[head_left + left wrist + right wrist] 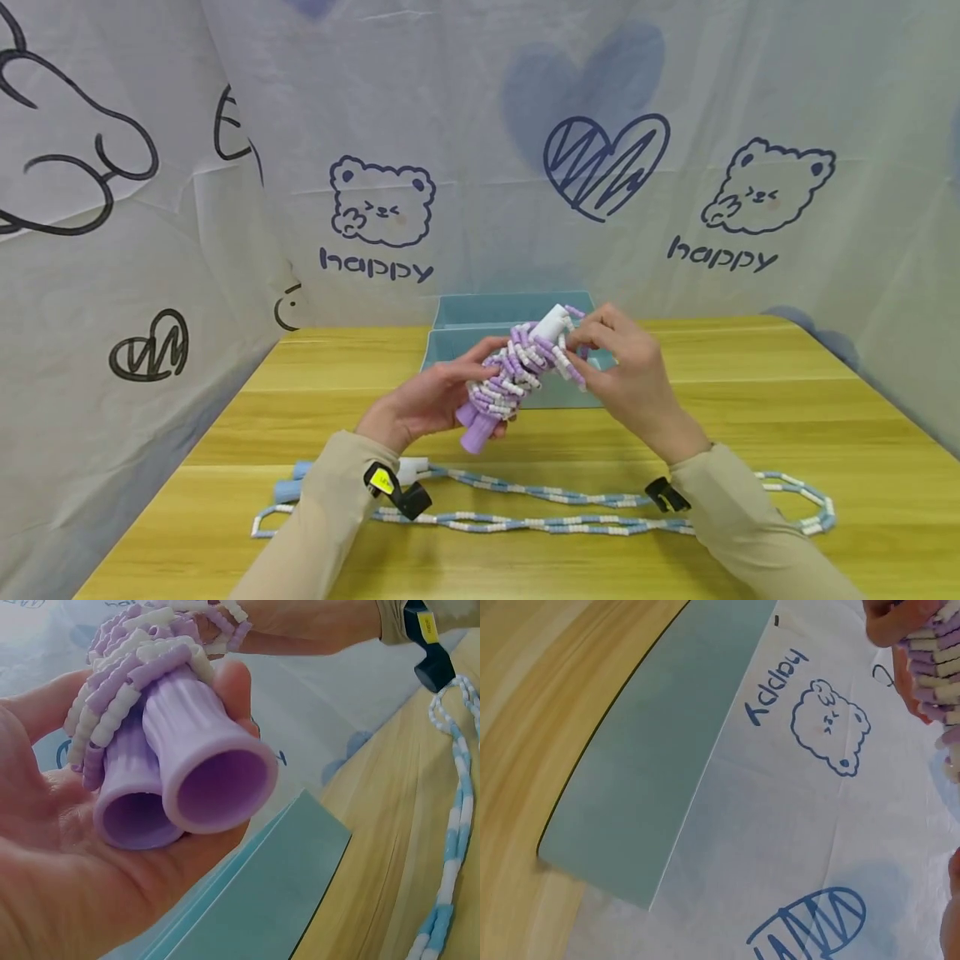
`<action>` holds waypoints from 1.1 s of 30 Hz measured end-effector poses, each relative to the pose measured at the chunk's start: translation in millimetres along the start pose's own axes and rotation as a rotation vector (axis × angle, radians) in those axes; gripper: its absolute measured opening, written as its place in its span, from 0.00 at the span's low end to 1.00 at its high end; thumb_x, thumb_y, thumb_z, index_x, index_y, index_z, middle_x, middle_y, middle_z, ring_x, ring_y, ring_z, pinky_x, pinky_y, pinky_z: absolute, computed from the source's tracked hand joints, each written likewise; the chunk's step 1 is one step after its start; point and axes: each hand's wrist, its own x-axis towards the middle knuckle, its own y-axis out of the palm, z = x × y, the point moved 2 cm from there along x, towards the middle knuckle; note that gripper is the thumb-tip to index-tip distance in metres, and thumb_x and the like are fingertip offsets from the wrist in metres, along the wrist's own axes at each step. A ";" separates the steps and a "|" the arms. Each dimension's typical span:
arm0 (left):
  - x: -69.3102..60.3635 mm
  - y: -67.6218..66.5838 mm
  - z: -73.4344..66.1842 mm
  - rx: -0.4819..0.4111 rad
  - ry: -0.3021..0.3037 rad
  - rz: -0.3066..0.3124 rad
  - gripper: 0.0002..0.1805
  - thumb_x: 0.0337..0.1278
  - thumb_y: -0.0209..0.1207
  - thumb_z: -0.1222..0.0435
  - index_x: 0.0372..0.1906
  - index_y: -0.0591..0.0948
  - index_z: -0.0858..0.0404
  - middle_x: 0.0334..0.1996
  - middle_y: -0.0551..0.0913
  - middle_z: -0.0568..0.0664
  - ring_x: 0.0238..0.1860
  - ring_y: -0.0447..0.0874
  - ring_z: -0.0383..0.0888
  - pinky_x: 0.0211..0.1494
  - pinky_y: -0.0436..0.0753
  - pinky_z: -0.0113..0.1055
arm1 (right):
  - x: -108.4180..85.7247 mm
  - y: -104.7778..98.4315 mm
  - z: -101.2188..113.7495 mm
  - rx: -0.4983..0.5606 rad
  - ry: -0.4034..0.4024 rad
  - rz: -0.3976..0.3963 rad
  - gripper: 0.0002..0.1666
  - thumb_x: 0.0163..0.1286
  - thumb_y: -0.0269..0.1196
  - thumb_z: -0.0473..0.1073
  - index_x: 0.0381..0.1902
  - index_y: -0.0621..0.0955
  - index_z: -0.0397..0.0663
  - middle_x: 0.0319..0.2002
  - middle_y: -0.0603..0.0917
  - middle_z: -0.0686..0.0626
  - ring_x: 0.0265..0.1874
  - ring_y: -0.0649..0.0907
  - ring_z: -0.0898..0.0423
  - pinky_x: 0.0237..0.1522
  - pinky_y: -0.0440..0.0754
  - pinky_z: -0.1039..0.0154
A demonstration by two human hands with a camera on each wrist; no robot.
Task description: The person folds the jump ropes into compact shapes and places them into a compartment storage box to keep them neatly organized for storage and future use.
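Note:
My left hand (427,400) grips a purple-and-white beaded jump rope (517,367), wound round its two handles, above the table. The purple handle ends (210,757) point toward me, their hollow openings plain in the left wrist view. At the far upper end, a white handle part (552,322) sticks out of the coils. There, my right hand (630,375) pinches a strand of the beads between thumb and fingers. In the right wrist view, the coils (937,671) appear at the right edge, and most of the right hand is out of frame.
Below my forearms, a blue-and-white beaded jump rope (547,497) lies stretched across the wooden table (300,417), its blue handles (287,490) at the left. A light-blue box (558,393) stands behind my hands. Printed cloth (480,167) hangs at the back.

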 end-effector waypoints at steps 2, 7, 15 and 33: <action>-0.1 -0.8 -1.0 0.034 0.009 -0.031 0.29 0.71 0.44 0.64 0.73 0.58 0.45 0.58 0.67 0.61 0.37 0.83 0.57 0.47 0.82 0.50 | -2.1 2.0 -0.7 0.085 0.096 0.049 0.10 0.59 0.68 0.25 0.33 0.84 0.44 0.32 0.78 0.51 0.27 0.74 0.57 0.30 0.72 0.67; -0.5 -1.9 -5.3 0.160 0.046 -0.113 0.27 0.69 0.50 0.63 0.70 0.63 0.44 0.57 0.70 0.61 0.37 0.84 0.59 0.52 0.78 0.55 | -4.1 7.2 -2.3 0.611 0.578 0.142 0.10 0.75 0.56 0.39 0.35 0.82 0.40 0.28 0.75 0.49 0.25 0.71 0.55 0.29 0.71 0.63; 1.8 0.7 -3.8 0.104 0.063 -0.074 0.23 0.76 0.45 0.60 0.71 0.62 0.47 0.53 0.75 0.60 0.38 0.84 0.55 0.48 0.81 0.51 | -2.2 8.5 0.2 0.969 0.935 0.268 0.11 0.74 0.59 0.41 0.47 0.72 0.41 0.53 0.72 0.43 0.50 0.74 0.48 0.52 0.78 0.60; 15.1 24.0 7.9 0.568 -0.039 -0.298 0.34 0.58 0.67 0.51 0.64 0.63 0.51 0.38 0.80 0.59 0.25 0.79 0.49 0.24 0.75 0.35 | -6.4 6.7 -0.6 0.367 0.764 0.005 0.25 0.66 0.68 0.51 0.25 0.67 0.42 0.22 0.69 0.45 0.19 0.71 0.53 0.20 0.70 0.65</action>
